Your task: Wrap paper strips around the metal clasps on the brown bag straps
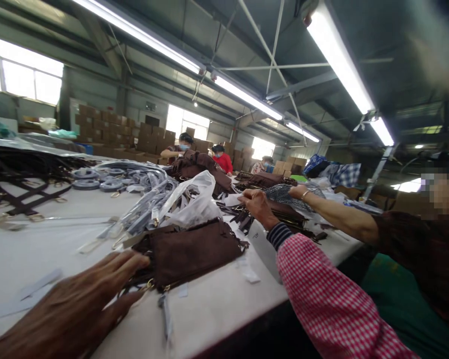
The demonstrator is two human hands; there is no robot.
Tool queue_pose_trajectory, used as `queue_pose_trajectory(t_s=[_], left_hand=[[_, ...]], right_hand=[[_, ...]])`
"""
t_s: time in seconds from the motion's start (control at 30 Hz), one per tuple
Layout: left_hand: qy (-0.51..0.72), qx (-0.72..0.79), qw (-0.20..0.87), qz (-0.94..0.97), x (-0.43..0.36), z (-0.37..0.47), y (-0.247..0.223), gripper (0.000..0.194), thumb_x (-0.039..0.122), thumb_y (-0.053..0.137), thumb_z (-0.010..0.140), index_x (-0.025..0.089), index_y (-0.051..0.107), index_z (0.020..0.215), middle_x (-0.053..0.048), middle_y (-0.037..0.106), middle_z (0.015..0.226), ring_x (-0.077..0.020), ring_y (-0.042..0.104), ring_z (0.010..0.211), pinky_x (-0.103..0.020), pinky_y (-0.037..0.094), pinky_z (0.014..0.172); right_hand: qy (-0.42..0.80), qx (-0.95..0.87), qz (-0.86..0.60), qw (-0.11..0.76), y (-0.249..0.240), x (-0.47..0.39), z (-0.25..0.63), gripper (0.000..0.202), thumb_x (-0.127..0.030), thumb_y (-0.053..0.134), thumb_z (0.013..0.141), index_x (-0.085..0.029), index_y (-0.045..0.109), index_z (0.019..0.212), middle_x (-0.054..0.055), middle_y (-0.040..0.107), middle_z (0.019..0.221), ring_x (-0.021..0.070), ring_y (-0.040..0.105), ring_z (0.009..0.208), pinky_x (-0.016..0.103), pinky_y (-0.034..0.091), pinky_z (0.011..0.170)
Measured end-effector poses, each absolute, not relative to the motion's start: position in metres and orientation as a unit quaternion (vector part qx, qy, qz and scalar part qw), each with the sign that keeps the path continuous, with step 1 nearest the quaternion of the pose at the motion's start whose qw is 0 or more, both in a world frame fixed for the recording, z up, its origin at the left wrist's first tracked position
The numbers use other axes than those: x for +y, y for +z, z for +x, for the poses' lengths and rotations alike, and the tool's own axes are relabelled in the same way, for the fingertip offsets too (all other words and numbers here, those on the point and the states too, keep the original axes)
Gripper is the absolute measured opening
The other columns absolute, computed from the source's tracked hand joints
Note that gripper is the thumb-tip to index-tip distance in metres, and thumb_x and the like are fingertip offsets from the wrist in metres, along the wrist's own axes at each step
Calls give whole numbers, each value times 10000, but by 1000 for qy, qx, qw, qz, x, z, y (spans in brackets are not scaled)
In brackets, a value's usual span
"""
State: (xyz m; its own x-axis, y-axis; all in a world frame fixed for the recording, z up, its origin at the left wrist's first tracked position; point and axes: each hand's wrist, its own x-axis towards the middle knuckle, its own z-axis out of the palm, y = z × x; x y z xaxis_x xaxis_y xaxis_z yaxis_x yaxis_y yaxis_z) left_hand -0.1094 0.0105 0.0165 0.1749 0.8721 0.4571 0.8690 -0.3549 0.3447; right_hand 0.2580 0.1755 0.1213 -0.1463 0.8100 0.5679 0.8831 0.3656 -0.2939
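A dark brown handbag (pixel 194 252) with gold clasps lies on the near side of the white table. My left hand (pixel 93 289) reaches in from the lower left, its fingers and thumb closed about the dark edge at the bag's left end. Beyond the bag's right end, my right hand (pixel 260 205), in a pink checked sleeve with a striped cuff, has its fingers pinched together. What they hold, if anything, cannot be made out. Below that hand is a whitish bag (pixel 262 247) with a small dark mark. A wrapped grey strap (pixel 165 316) hangs from the handbag's front corner.
Wrapped grey straps (pixel 134 174) and a clear plastic bag (pixel 194 199) are heaped behind the handbag. Dark straps (pixel 26 194) lie at left; more brown bags (pixel 204 169) are piled farther back. A co-worker's arm (pixel 340 212) reaches in from the right, close to my right hand.
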Motion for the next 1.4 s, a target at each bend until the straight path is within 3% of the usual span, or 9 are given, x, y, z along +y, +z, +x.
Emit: queue_pose_trajectory(t_s=[0.2,0.33,0.47,0.63,0.73,0.87,1.07,1.2,1.4], left_hand=[[383,393,29,835,25,-67,107,647,416,714,844,265,438,1409,-93,538,1407,-309,492,1293,-455,378,1095],[407,384,260,787,19,-75,117,363,331,714,833,188,603,1148,-35,692,994,-212,645,889,-331,506,793],[404,430,410,696,-1,-100,104,197,322,748,800,153,657,848,28,612,701,-124,553,624,-237,437,581],[418,500,405,641,-29,-135,86,197,320,766,790,162,659,744,43,575,638,-99,489,585,-213,375,545],[425,541,393,610,-45,-158,74,247,357,755,810,164,649,697,45,560,620,-98,468,600,-213,364,577],[400,574,446,558,-65,-183,61,279,413,733,829,162,666,728,36,582,663,-101,465,625,-208,348,579],[380,633,391,549,-87,-204,50,305,462,732,831,169,690,759,32,599,604,-96,468,562,-204,338,524],[385,630,403,541,-95,-212,36,274,429,785,786,170,707,743,25,620,619,-102,513,576,-202,376,529],[402,598,440,535,-98,-205,23,168,327,798,774,176,727,757,27,644,671,-104,536,619,-211,425,589]], right_hand=[[74,-927,-275,243,139,93,165,195,-247,646,878,-128,701,734,-53,484,609,73,423,602,221,287,598],[145,-919,-217,297,135,58,125,237,-233,644,899,-121,666,691,-46,479,609,71,409,593,234,275,583],[262,-875,-226,339,114,51,98,362,-325,684,890,-124,595,603,-53,457,538,65,381,534,230,272,536],[443,-832,-176,283,68,58,73,291,-416,659,919,-129,696,883,-4,636,712,106,534,622,225,390,591],[359,-896,-152,211,40,54,64,313,-371,750,858,-182,714,1105,57,702,1026,186,599,921,283,446,787],[200,-968,-119,91,16,39,54,509,-463,816,775,-231,694,1211,75,697,1062,252,548,1013,346,404,839],[283,-929,-178,159,9,35,47,93,-306,753,865,-215,762,884,9,681,821,173,575,845,283,363,744],[370,-877,-207,226,14,41,50,47,-243,736,852,-207,747,880,-29,652,777,133,570,748,259,360,689],[464,-835,-178,235,22,45,50,29,-182,720,815,-182,741,835,-39,624,720,119,542,714,244,369,681]])
